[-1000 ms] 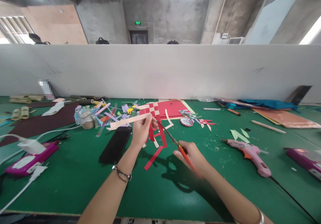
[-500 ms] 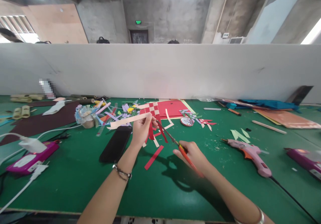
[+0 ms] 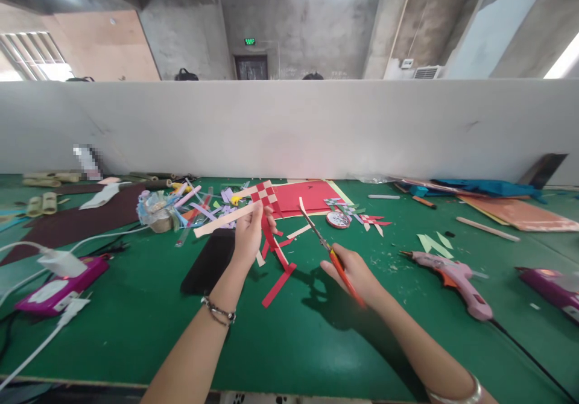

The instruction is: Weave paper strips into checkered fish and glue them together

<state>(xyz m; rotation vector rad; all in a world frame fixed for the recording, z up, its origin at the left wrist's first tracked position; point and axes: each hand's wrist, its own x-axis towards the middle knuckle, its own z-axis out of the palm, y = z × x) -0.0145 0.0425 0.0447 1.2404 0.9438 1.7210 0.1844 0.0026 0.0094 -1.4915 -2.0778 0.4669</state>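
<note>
My left hand [image 3: 248,235] pinches a woven paper piece [image 3: 266,194] checked in red and cream. A long cream strip runs left from it and a red strip hangs below the fingers. Closed round orange-handled scissors [image 3: 332,252], my right hand [image 3: 355,274] is a little to the right, the blades pointing up and left, apart from the woven piece. Red and cream paper strips [image 3: 279,284] lie on the green table beneath. Behind the hands is a red paper sheet [image 3: 305,198]. A black phone [image 3: 205,265] lies beside my left wrist, partly covered by it.
A pink glue gun [image 3: 452,277] with a black cord lies at right. Purple power strips [image 3: 63,286] sit at both sides. Paper scraps and a string-wrapped pot [image 3: 158,211] are at left. Small woven fish shapes [image 3: 368,220] lie near a round tin [image 3: 338,219]. A white partition [image 3: 289,129] stands behind.
The scissors have drawn back from the strips, to the right of the woven piece. A red strip now lies lower by the loose one. My left hand has tilted the woven piece slightly.
</note>
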